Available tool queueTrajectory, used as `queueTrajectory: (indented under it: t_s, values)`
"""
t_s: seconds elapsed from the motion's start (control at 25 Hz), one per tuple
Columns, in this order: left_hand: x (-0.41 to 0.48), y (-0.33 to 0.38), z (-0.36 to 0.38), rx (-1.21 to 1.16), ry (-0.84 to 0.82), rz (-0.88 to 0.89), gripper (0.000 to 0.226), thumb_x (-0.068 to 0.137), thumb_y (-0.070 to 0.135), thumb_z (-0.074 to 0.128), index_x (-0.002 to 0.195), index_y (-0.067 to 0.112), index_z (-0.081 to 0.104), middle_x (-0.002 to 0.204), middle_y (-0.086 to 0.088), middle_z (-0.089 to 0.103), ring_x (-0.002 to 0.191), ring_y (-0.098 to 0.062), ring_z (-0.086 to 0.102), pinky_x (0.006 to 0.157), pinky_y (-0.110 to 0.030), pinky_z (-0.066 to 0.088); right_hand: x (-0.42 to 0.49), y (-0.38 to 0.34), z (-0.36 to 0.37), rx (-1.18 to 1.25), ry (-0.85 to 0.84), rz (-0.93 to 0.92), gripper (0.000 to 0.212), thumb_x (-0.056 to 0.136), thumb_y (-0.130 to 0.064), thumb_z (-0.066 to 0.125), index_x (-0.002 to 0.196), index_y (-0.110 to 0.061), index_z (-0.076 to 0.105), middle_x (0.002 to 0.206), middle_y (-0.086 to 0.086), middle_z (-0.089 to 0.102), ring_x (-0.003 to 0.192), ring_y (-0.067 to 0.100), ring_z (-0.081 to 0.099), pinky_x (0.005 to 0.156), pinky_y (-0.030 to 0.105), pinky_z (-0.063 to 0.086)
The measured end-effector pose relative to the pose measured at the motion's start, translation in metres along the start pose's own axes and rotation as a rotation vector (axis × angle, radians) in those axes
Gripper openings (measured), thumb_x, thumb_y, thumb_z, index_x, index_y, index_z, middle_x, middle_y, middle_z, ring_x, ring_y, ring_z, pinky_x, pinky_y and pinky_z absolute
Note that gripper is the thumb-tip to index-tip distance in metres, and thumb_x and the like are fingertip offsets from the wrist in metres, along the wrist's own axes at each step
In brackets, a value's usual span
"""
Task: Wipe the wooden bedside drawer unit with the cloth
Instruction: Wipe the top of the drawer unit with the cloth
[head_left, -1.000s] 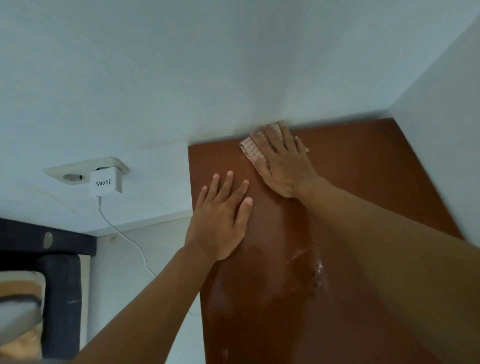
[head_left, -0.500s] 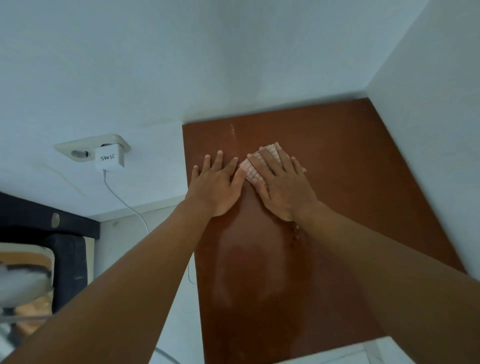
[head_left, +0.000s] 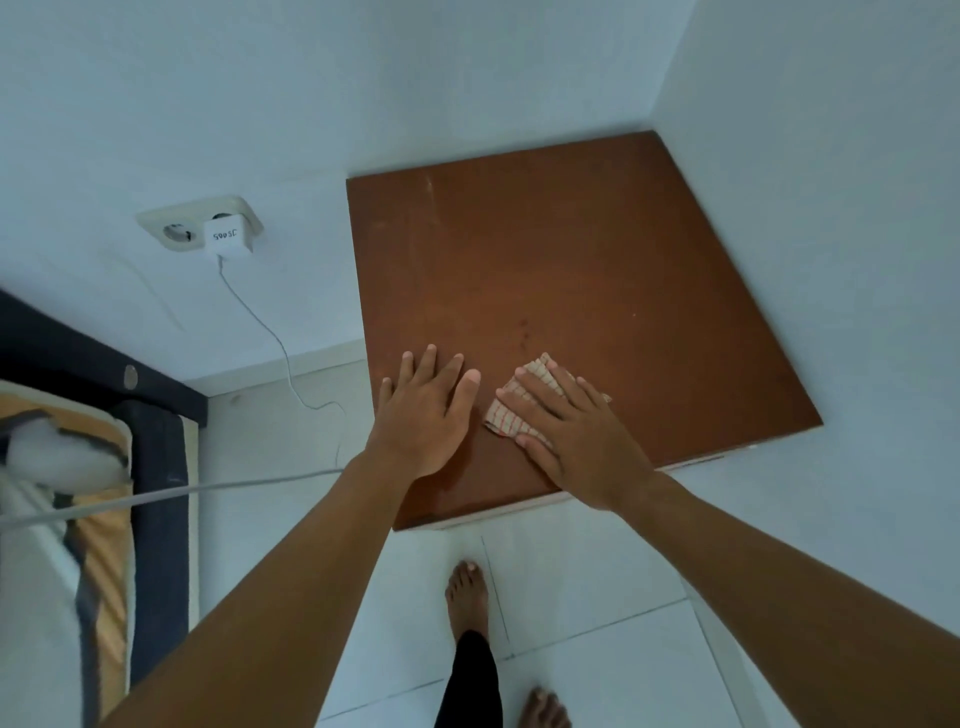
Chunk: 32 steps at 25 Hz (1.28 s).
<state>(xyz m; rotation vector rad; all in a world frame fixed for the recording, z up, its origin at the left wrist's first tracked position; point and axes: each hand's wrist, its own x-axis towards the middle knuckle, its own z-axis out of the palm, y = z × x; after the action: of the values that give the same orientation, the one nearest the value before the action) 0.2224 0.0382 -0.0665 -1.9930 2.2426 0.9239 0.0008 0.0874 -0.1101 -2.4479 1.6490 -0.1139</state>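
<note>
The brown wooden top of the bedside drawer unit (head_left: 571, 270) fills the room corner, seen from above. A folded checked cloth (head_left: 511, 410) lies on its near part. My right hand (head_left: 576, 436) presses flat on the cloth, fingers spread over it. Beside it to the left, my left hand (head_left: 423, 415) rests flat on the bare wood near the left front edge, fingers apart, holding nothing. The drawer fronts are hidden below the top.
White walls close in behind and to the right of the unit. A wall socket with a white charger (head_left: 226, 236) and its cable (head_left: 270, 332) is to the left. A bed with a dark frame (head_left: 156, 467) stands at left. My bare feet (head_left: 467, 597) are on white floor tiles.
Both hands have slid from the far edge back toward the front edge, the cloth under my right hand. The view has tilted down, so the floor and feet now show.
</note>
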Motion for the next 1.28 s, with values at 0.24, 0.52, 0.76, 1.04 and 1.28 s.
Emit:
queueTrajectory:
  t_s: [0.24, 0.52, 0.76, 1.04, 1.28]
  values:
    - [-0.048, 0.002, 0.012, -0.029, 0.021, -0.008, 0.070, 0.099, 0.064, 0.008, 0.159, 0.031, 0.026, 0.170, -0.001, 0.012, 0.157, -0.027, -0.003, 0.125, -0.054, 0.000, -0.096, -0.013, 0.020, 0.176, 0.090, -0.024, 0.057, 0.103, -0.005, 0.054, 0.156, -0.025, 0.044, 0.167, -0.006, 0.034, 0.160, 0.018, 0.017, 0.120, 0.045, 0.041]
    - [-0.063, -0.007, 0.005, -0.023, 0.044, -0.008, 0.063, 0.104, 0.058, 0.014, 0.159, 0.030, 0.026, 0.170, -0.001, 0.012, 0.158, -0.025, -0.003, 0.124, -0.054, 0.002, -0.187, -0.003, 0.023, 0.254, 0.162, 0.138, 0.048, 0.103, -0.012, 0.048, 0.149, -0.024, 0.050, 0.152, -0.002, 0.055, 0.151, 0.000, 0.027, 0.112, 0.039, 0.048]
    - [-0.047, -0.014, -0.032, -0.019, 0.042, -0.037, 0.065, 0.102, 0.060, 0.013, 0.159, 0.032, 0.025, 0.170, 0.000, 0.011, 0.158, -0.023, -0.003, 0.125, -0.055, 0.002, -0.089, -0.017, -0.053, 0.397, 0.341, 0.080, 0.041, 0.109, -0.020, 0.042, 0.149, -0.019, 0.053, 0.152, -0.004, 0.054, 0.144, 0.011, 0.047, 0.119, 0.025, 0.039]
    - [0.051, -0.047, -0.112, 0.004, 0.108, -0.028, 0.066, 0.101, 0.061, 0.013, 0.159, 0.033, 0.027, 0.170, 0.000, 0.013, 0.158, -0.024, -0.001, 0.125, -0.054, 0.004, 0.145, -0.019, -0.091, 0.375, 0.347, 0.018, 0.040, 0.109, -0.023, 0.043, 0.148, -0.022, 0.054, 0.149, 0.000, 0.058, 0.139, 0.023, 0.054, 0.115, 0.040, 0.045]
    - [0.171, -0.081, -0.154, 0.004, 0.092, 0.053, 0.062, 0.104, 0.057, 0.016, 0.159, 0.032, 0.028, 0.170, -0.001, 0.015, 0.158, -0.025, 0.000, 0.125, -0.055, 0.009, 0.321, -0.006, -0.081, 0.390, 0.287, 0.088, 0.038, 0.109, -0.020, 0.043, 0.145, -0.018, 0.055, 0.143, 0.006, 0.061, 0.130, 0.028, 0.057, 0.108, 0.033, 0.041]
